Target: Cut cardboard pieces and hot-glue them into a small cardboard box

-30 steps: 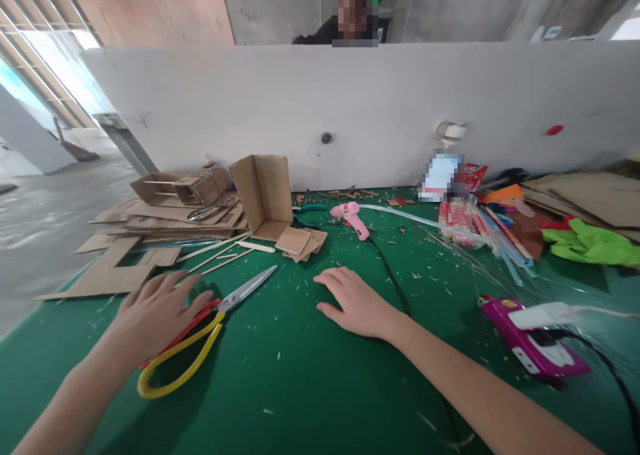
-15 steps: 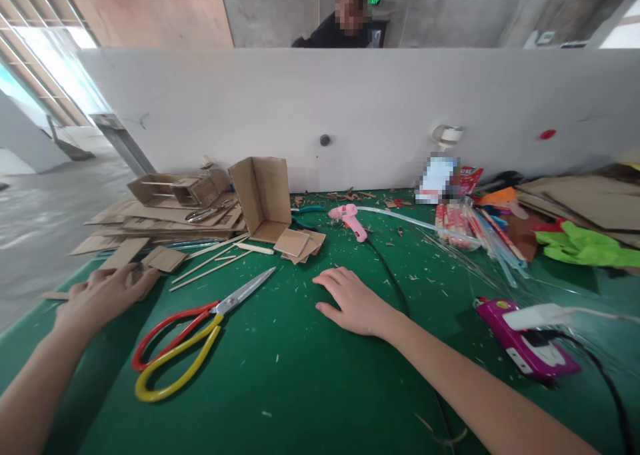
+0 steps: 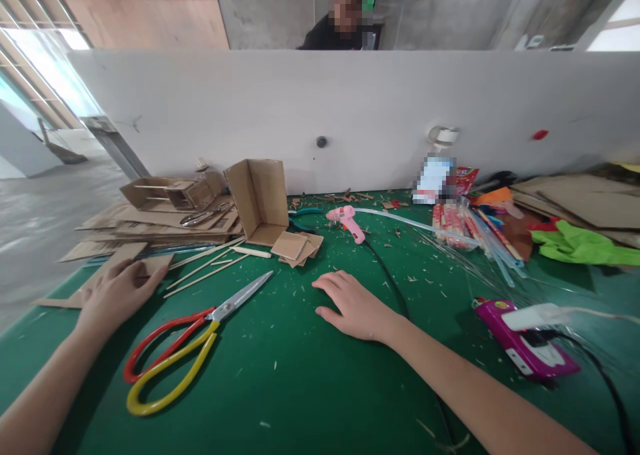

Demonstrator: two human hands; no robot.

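My left hand (image 3: 117, 290) is at the left of the green table, its thumb and fingers closed about a small cardboard square (image 3: 156, 264). Longer cardboard strips (image 3: 95, 275) lie under and beside that hand. My right hand (image 3: 350, 306) rests on the tabletop near the middle, empty, thumb apart from the loosely bent fingers. Between the hands lie large scissors (image 3: 220, 315) with one red and one yellow handle, blades slightly apart. Thin wooden sticks (image 3: 205, 275) and a small stack of cardboard squares (image 3: 293, 247) are just beyond them.
An open cardboard box form (image 3: 267, 202) stands at the back, near a pink glue gun (image 3: 350, 223) with a black cord. A purple power strip (image 3: 525, 342) is at the right. Cardboard sheets (image 3: 150, 222) pile up back left. A person (image 3: 330, 32) is behind the white partition (image 3: 200, 108).
My left hand has moved right, onto the small cardboard square, which has shifted slightly toward me. My right hand stays in place. The view has shifted a little.
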